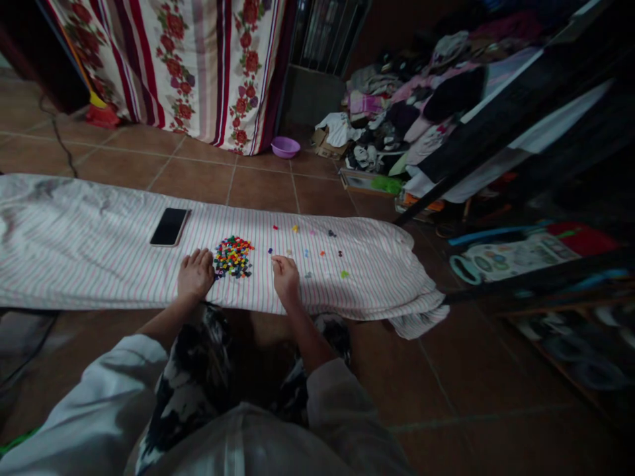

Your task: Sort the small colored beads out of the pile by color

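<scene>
A pile of small multicoloured pieces (pixel 233 256) lies on a striped cloth (pixel 114 264). My left hand (pixel 196 271) rests flat on the cloth at the pile's left edge, fingers extended. To the right of the pile, my right hand (pixel 286 276) is closed, thumb and forefinger pinched together; whatever is between them is too small to make out. Beyond and right of it, small groups are spread by colour, among them red (pixel 275 227), yellow (pixel 295 229), dark grey (pixel 332 233), orange (pixel 322 253) and green pieces (pixel 344 274).
A dark-screened phone (pixel 170 227) lies on the cloth left of the pile. On the tiled floor behind stand a purple basin (pixel 286 147) and a red dustpan (pixel 102 117) by a floral curtain (pixel 198 66). Clothes (pixel 411 99) are heaped at the back right, near a dark metal frame.
</scene>
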The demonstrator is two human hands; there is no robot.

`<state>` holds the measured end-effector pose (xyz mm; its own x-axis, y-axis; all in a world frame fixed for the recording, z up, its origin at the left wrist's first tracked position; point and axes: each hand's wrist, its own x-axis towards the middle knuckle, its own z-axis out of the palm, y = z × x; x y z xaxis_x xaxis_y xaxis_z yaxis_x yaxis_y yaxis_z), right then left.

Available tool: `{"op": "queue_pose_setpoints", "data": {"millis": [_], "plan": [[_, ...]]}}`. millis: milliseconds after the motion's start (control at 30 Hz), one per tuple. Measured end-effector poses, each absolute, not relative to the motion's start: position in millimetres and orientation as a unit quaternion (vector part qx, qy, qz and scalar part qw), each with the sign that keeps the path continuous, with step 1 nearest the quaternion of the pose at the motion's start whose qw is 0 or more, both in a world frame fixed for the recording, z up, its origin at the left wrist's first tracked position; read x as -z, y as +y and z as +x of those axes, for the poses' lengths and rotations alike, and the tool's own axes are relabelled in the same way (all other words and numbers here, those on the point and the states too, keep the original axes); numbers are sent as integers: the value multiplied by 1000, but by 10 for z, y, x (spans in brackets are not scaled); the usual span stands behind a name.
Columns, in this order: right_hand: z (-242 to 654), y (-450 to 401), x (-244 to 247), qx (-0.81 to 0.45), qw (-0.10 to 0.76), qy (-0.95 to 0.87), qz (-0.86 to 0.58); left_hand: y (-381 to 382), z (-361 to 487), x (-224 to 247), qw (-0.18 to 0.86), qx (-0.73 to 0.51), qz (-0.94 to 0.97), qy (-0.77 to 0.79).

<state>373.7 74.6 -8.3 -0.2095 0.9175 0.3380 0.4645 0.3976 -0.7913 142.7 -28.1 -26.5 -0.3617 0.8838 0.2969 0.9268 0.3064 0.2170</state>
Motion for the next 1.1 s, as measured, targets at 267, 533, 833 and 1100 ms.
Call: {"op": "queue_pose_setpoints", "data": {"millis": [267,533,833,1100], "plan": [[3699,563,127,-246,243,-797,-496,-282,1413,311,71,183,-561,-804],[3643,506,93,-183,106,-851,-482,-284,1432,273,65,194,-557,-805],[3664,531,127,-176,108,-852,-481,-279,1428,292,72,195,-559,-803],[3668,541,105,-183,101,-854,-477,-279,1426,285,64,190,-558,-805]]}}
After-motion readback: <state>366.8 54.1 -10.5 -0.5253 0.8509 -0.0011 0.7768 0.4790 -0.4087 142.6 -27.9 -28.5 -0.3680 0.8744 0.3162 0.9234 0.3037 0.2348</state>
